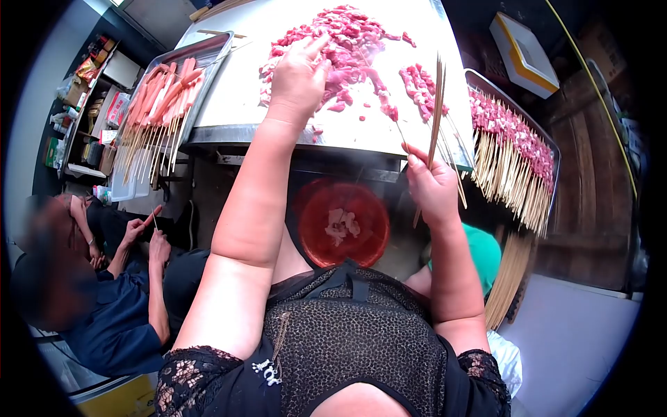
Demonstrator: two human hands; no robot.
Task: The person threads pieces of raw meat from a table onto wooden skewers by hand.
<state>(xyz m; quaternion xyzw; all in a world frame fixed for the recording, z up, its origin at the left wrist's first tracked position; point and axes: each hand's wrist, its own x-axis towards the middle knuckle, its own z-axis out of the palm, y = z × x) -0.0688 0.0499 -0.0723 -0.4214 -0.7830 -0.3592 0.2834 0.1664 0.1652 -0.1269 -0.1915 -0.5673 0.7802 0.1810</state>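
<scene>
My left hand rests at the left side of a heap of pink meat pieces on the white table; whether it grips a piece is hard to see. In my right hand, at the table's front edge, is a bundle of wooden skewers pointing up. Its thumb and finger also pinch one skewer that carries meat and reaches toward the heap. Several loaded meat skewers lie on the table just beyond this hand.
A tray of sausage skewers is at the left, a tray of meat skewers at the right. A red bowl is under the table edge. A co-worker at the left holds a skewered sausage.
</scene>
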